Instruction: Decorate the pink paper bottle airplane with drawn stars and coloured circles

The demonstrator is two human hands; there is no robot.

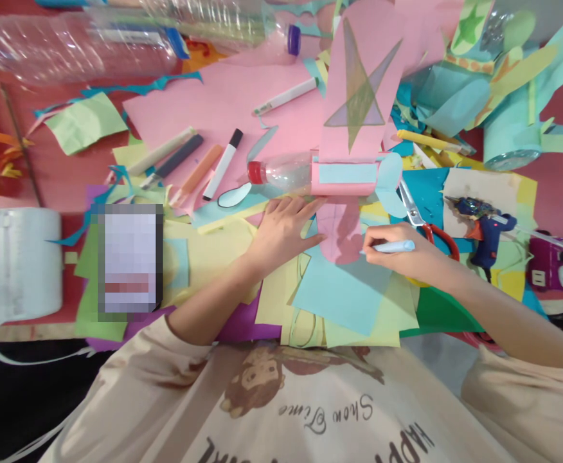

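Observation:
My left hand lies spread at the left edge of a pink paper piece with a rounded lower end. This piece rests over a light blue paper sheet. In my right hand is a light blue marker, its tip low by the pink piece's right edge. Just beyond my hands, a plastic bottle with a red cap lies on its side, wrapped in pink and blue paper. A tall pink paper piece with a star drawn on it stretches away behind the bottle.
Red-handled scissors and a blue glue gun lie to the right. Several markers are scattered left of the bottle. A phone and a white box-shaped device sit farther left. Clear plastic bottles lie at the back.

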